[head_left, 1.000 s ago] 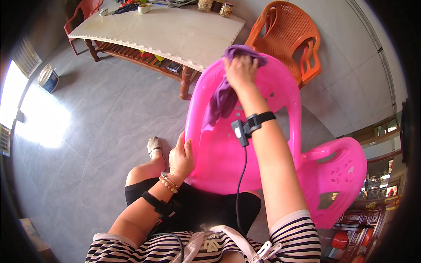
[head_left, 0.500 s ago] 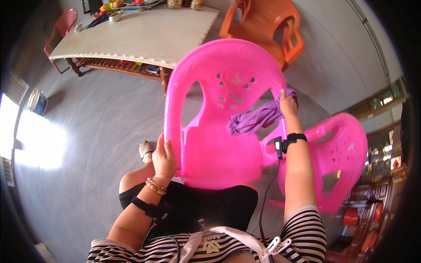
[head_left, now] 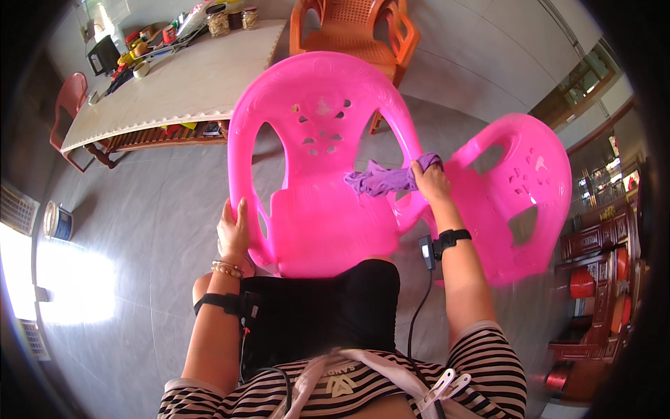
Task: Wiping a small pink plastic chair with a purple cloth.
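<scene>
Grey floor [head_left: 150, 230], pink chair [head_left: 335, 227] (lettered shirt [head_left: 340, 385])

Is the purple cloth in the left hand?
No, the right hand holds the purple cloth; the left hand touches the nearer pink chair.

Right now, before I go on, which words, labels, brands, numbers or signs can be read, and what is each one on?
Striped shirt: pale lettering and an emblem on the chest; I don't copy printed words.
White-and-blue bucket: its label is too small to read.
Black device on the left arm: a pale mark, too small to read.
Pink chair: cut-out shapes, no words I can make out.
</scene>
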A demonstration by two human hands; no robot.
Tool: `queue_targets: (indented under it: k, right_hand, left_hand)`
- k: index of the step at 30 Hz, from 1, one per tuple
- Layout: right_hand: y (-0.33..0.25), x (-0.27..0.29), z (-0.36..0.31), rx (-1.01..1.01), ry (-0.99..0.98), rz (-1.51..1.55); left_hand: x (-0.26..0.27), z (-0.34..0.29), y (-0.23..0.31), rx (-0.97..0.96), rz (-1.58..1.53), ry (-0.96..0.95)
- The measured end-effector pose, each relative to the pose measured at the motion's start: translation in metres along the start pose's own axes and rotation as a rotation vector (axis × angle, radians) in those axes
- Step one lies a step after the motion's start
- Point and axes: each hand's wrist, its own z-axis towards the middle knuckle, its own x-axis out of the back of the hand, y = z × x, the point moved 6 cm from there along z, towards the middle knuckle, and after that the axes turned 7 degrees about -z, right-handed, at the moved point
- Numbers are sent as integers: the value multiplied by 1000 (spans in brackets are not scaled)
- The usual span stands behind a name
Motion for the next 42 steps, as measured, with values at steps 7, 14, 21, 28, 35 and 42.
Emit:
queue_targets:
  k: [7,14,21,28,35,42]
  right_hand:
    - [-20,11,-108,320,341,-157]
    - [-40,12,-72,198,367,-72]
    - [-108,-4,94,68,218,247]
    - [-209,12,135,251,567,106]
    - [-139,20,129,172,402,-30]
    - [-163,24,156,348,410,-41]
  left_hand:
    - [11,2,-1,29,-44,-125]
    - [-5,30,31,-135,497,-69]
    - [-21,38,28,-40,413,-135]
    - [-23,42,26,-21,332,-150]
    - [-21,45,24,-79,264,-154]
    - [-27,43,31,-28,261,-161]
